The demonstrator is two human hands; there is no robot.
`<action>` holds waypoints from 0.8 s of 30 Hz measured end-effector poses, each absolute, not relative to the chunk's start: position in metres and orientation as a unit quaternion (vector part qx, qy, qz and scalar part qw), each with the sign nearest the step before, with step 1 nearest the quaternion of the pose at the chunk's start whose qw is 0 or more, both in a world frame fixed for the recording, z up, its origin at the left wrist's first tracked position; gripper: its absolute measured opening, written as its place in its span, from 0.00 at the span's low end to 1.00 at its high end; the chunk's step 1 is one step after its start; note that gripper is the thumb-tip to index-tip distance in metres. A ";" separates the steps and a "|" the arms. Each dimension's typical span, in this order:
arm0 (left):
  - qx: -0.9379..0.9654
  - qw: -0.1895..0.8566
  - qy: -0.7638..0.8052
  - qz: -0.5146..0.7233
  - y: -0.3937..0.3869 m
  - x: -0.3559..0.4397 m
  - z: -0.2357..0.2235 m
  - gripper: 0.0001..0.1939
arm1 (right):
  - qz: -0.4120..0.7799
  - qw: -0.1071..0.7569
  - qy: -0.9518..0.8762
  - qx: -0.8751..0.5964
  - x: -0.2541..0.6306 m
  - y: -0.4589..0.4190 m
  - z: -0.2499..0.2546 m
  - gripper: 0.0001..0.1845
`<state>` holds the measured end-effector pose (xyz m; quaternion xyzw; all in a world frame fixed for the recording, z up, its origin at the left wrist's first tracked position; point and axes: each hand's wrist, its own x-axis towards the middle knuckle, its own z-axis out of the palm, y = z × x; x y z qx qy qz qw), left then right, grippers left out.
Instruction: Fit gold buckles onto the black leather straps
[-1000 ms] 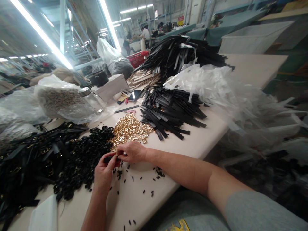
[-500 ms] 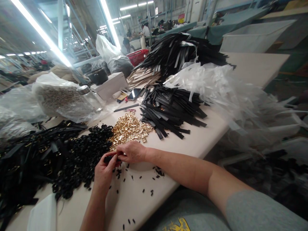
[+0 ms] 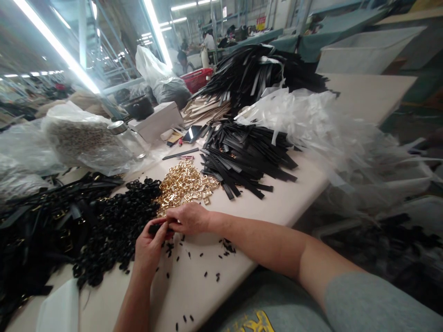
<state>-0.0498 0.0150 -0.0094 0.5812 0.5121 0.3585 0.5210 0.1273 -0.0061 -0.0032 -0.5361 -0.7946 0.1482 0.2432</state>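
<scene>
My left hand [image 3: 148,246] pinches a short black strap [image 3: 154,228] between thumb and fingers, and the dark end shows at its left. Against the left fingertips, my right hand [image 3: 189,218] is closed in a pinch at the same spot; whatever sits between its fingertips is hidden. Just beyond the hands lies a heap of gold buckles [image 3: 185,182]. To their left spreads a pile of small black loops [image 3: 114,221], bordered by black straps with gold buckles [image 3: 38,230]. Small black bits [image 3: 206,274] are scattered on the tabletop near my hands.
Loose black strips [image 3: 245,157] lie beyond the buckles, with a larger bundle [image 3: 249,76] behind. White plastic sheeting [image 3: 311,115] hangs over the table's right edge. A glass jar [image 3: 129,138], a phone [image 3: 191,133] and a white box [image 3: 157,121] stand at the back left.
My hands stay together on the strap with hardly any movement. The view shifts very slightly; the piles look the same.
</scene>
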 end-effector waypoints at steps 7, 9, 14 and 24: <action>0.591 0.500 0.516 0.367 0.013 -0.048 -0.007 0.23 | 0.162 0.249 -0.789 -0.537 0.127 -0.006 -0.003 0.12; 0.593 0.497 0.516 0.368 0.014 -0.050 -0.008 0.23 | 0.163 0.252 -0.788 -0.538 0.127 -0.006 -0.002 0.12; 0.591 0.498 0.520 0.364 0.017 -0.054 -0.013 0.24 | 0.167 0.267 -0.781 -0.539 0.126 -0.005 -0.005 0.12; 0.530 0.553 0.512 0.389 0.018 -0.054 -0.013 0.27 | 0.166 0.303 -0.785 -0.515 0.126 -0.003 -0.009 0.11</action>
